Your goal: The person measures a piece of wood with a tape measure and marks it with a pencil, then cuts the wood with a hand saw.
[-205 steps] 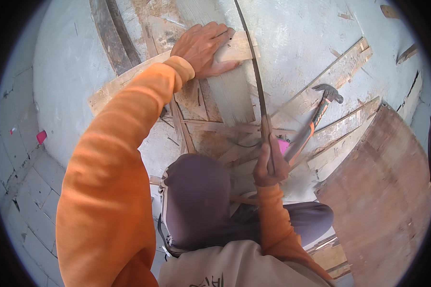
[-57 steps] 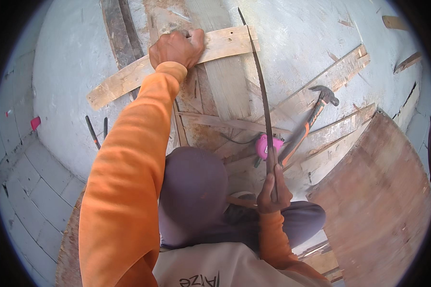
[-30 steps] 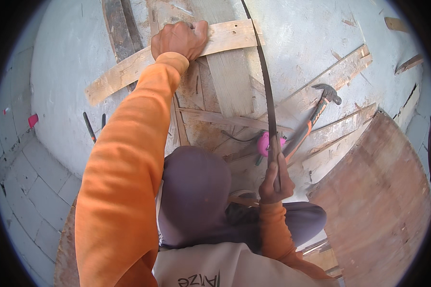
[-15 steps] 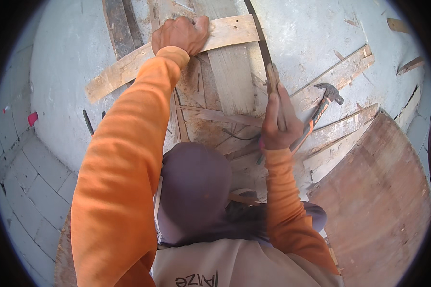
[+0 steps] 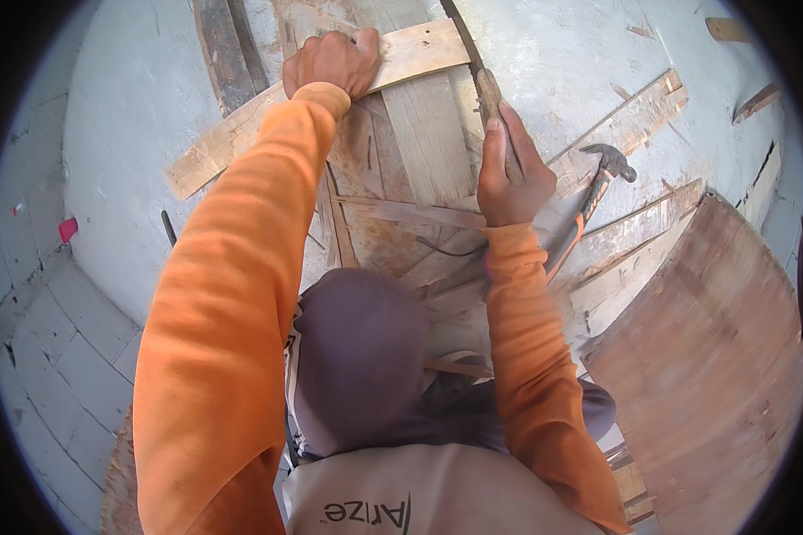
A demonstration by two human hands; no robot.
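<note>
At the far side, my left hand (image 5: 333,64) is closed over a pale wooden plank (image 5: 419,52), its fingers curled round the far edge. The plank lies slantwise across a wider grey board (image 5: 428,143). My right hand (image 5: 516,169) grips the wooden handle of a saw (image 5: 465,34), thumb and fingers along the handle. The saw's thin, dark blade points away from me, beside the plank's right end. Whether the teeth touch the wood cannot be made out.
A claw hammer (image 5: 598,183) lies right of my right hand, among rough wood strips (image 5: 625,120). A large brown wooden sheet (image 5: 714,357) covers the lower right. Dark timber (image 5: 227,45) lies at the far left. A pink scrap (image 5: 68,230) is by the grey block wall (image 5: 98,357).
My right hand has moved forward and slightly left with the saw. My left hand stays on the plank, and the view has shifted slightly.
</note>
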